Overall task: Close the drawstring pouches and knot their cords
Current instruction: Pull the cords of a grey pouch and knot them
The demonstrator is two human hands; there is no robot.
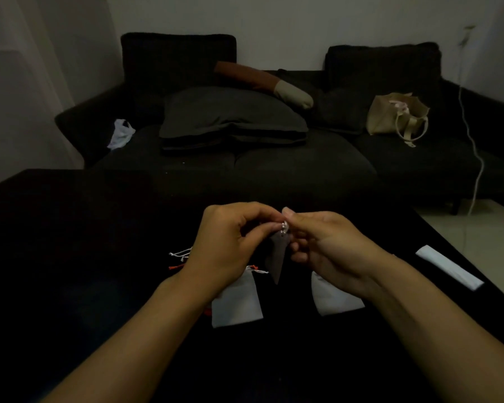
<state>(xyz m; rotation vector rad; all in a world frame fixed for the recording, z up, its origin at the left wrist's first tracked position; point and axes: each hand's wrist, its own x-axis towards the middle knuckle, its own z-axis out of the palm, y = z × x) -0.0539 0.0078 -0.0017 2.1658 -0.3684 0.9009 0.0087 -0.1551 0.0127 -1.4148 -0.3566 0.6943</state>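
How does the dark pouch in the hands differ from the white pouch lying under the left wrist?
The dark pouch hangs in the air, pinched at its cords by the left hand and right hand; the white pouch lies flat on the black table, untouched. The first is dark brownish, the second white. The dark one looks narrower, seen partly edge-on. Both are small drawstring pouches.

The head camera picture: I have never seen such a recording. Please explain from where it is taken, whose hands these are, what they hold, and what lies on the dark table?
It is one picture, from a camera worn on a person's head, looking forward and down. No machine: the left hand and right hand are bare. Together they pinch the white cord at the top of a dark pouch hanging above the black table. On the table lie two white pouches, some loose cords and a white folded piece. Behind stands a dark sofa.
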